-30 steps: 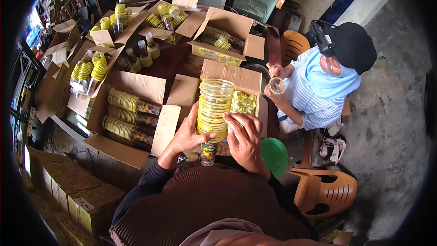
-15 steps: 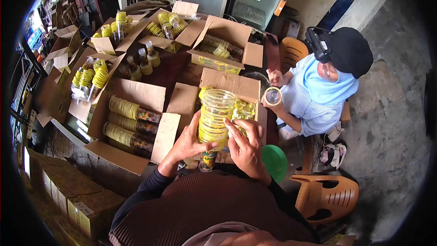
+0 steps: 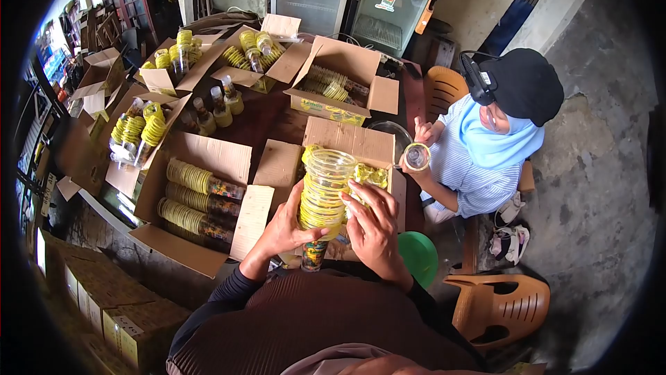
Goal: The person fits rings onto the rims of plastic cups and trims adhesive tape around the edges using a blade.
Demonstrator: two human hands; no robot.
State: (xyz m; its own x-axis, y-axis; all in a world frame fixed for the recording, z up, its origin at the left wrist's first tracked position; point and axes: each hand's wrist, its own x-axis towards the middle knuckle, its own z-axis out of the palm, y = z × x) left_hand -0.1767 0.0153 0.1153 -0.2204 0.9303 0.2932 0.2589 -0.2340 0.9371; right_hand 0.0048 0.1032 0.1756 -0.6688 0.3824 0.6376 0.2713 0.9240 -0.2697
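Observation:
A tall stack of clear plastic cups (image 3: pixel 323 198) with yellow rings round the rims stands nearly upright in front of my chest, wide open mouth on top. The stack's printed lower end (image 3: pixel 315 256) shows below my left hand. My left hand (image 3: pixel 283 229) is closed round the left side of the stack, thumb across its front. On the right side, my right hand (image 3: pixel 374 229) presses its bent fingertips against the rims. Just behind the stack is an open cardboard box (image 3: pixel 347 138) with yellow-rimmed cups or wrapping inside, partly hidden by my hands.
A cardboard box (image 3: pixel 191 243) with rows of stacked cups lies at left; more boxes (image 3: pixel 329 108) stand farther back. At right sits a co-worker (image 3: pixel 485 132) holding a clear cup (image 3: pixel 416 157). A green basin (image 3: pixel 418 258) and an orange chair (image 3: pixel 503 305) are to my right.
The stack and both hands appear slightly lower, along with the whole scene. My right fingers have shifted a little on the rims. The co-worker's cup has tilted slightly.

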